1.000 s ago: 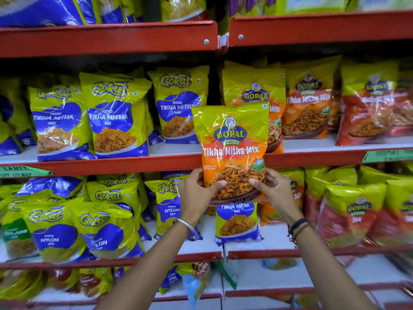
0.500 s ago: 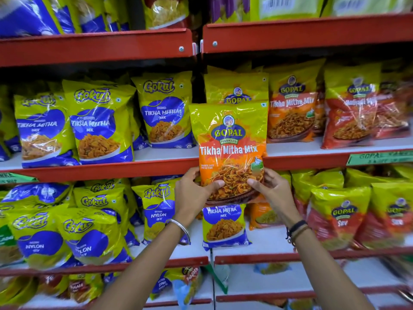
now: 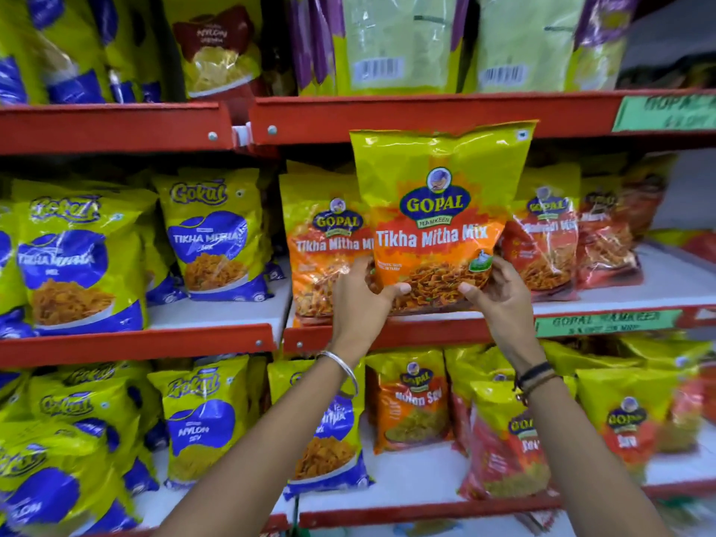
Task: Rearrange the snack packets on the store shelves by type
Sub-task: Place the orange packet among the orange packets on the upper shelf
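Note:
I hold a yellow and orange Gopal Tikha Mitha Mix packet (image 3: 438, 219) upright by its bottom corners. My left hand (image 3: 358, 296) grips the lower left corner and my right hand (image 3: 499, 292) the lower right. The packet's base is at the front edge of the middle red shelf (image 3: 418, 331). Just behind it to the left stands another Gopal Tikha Mitha Mix packet (image 3: 325, 250). Red Gopal packets (image 3: 542, 242) stand behind to the right.
Blue and yellow Gokul Tikha Mitha packets (image 3: 213, 234) fill the middle shelf's left bay. Gokul Nylon Sev packets (image 3: 197, 416) and Gopal Sev packets (image 3: 627, 424) sit on the lower shelf. The upper red shelf (image 3: 426, 114) hangs just above the held packet. Green labels (image 3: 604, 321) mark shelf edges.
The held packet has moved up and to the right, from in front of the shelf divider into the right bay beside the other Gopal Tikha Mitha Mix packet. Both hands keep their grip.

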### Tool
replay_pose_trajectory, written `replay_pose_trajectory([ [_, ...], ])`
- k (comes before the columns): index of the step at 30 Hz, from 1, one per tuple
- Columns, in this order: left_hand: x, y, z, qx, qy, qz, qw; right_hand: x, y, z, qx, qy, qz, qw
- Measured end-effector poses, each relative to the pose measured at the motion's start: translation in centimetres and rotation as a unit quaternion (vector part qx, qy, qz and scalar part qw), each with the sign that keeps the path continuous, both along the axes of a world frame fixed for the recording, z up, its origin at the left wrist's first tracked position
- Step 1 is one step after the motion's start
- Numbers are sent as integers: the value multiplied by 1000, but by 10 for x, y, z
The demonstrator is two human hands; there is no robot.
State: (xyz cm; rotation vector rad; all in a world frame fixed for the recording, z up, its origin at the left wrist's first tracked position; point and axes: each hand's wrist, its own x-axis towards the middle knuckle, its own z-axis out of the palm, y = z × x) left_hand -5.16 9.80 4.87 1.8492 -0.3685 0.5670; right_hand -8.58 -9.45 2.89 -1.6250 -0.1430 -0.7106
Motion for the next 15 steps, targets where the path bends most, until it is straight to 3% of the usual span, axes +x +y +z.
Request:
replay_pose_trajectory([
  [8,39,-58,-17,16,16,-15,1000,35,-54,-14,-16,40,-26,999],
  [15,70,-69,-36,110,40,36,992,58,-64,-31,-43,69,-58,995],
])
